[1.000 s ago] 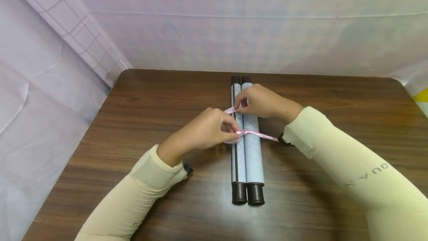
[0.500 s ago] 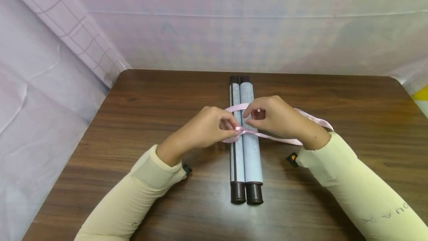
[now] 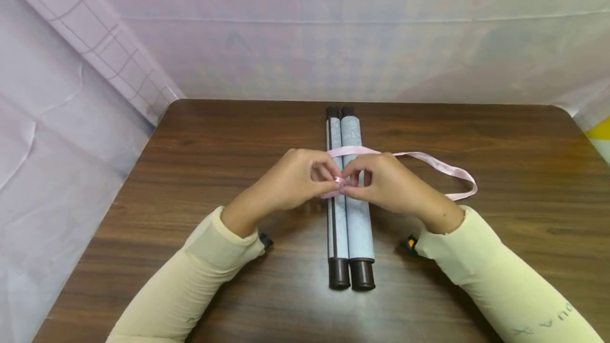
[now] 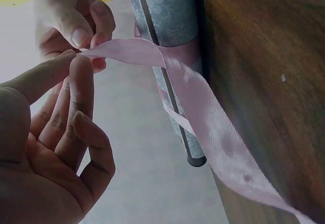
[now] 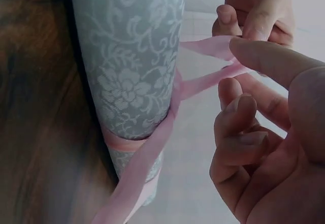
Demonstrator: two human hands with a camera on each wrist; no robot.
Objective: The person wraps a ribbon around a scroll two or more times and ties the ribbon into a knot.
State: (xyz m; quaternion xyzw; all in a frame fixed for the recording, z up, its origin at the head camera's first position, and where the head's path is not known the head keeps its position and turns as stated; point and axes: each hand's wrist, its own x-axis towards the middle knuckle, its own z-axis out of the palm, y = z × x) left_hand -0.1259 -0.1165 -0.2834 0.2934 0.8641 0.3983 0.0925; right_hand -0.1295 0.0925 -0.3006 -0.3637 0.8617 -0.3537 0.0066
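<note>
Two rolled scrolls lie side by side, the left scroll [image 3: 340, 234] with a dark stripe and the right scroll [image 3: 359, 226] plain; both have pale blue floral cloth and dark brown end caps. A pink satin ribbon [image 5: 133, 176] wraps round them near the middle. Above the scrolls, my left hand [image 3: 297, 181] pinches the ribbon between thumb and fingertip. Fingertips meeting it there, my right hand [image 3: 393, 184] pinches ribbon too, as the right wrist view shows between thumb [image 5: 264, 56] and forefinger. A long length [image 4: 203, 112] of ribbon trails down past the striped scroll.
The scrolls rest on a dark wooden table [image 3: 224, 136]. A loose ribbon loop [image 3: 462, 173] lies to the right, behind the right wrist. Pale curtain-like sheets [image 3: 343, 41] hang behind the table and at the left. A yellow patch [image 3: 599, 130] shows at the far right.
My right hand has come down and left from above the scrolls to my left hand's fingertips. The ribbon loop at right has come into view. My left hand has stayed nearly still.
</note>
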